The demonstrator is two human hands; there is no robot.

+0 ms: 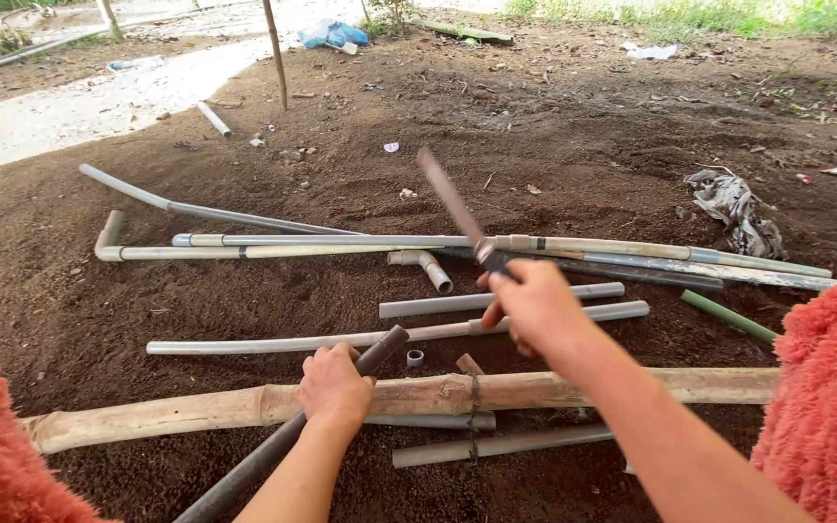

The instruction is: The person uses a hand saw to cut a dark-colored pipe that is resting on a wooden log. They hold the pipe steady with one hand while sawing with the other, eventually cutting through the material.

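Gripping dark pipe (273, 450) near its top, L hand (334, 387) fist closed; R hand (535, 305) clenches raised blade (449, 201) w/ handle.

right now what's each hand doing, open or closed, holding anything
Left hand: closed around the dark pipe, resting it on the bamboo pole.
Right hand: closed on the handle of a long knife, blade raised.

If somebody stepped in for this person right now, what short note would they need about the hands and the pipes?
Left hand: gripping a dark pipe, its end laid across the bamboo pole.
Right hand: holding a long knife raised, blade blurred.
Around: grey pipes and an elbow fitting lie on the soil; a small ring sits near the pipe end.
Done: no cut visible on the dark pipe.
Left: cannot tell more.
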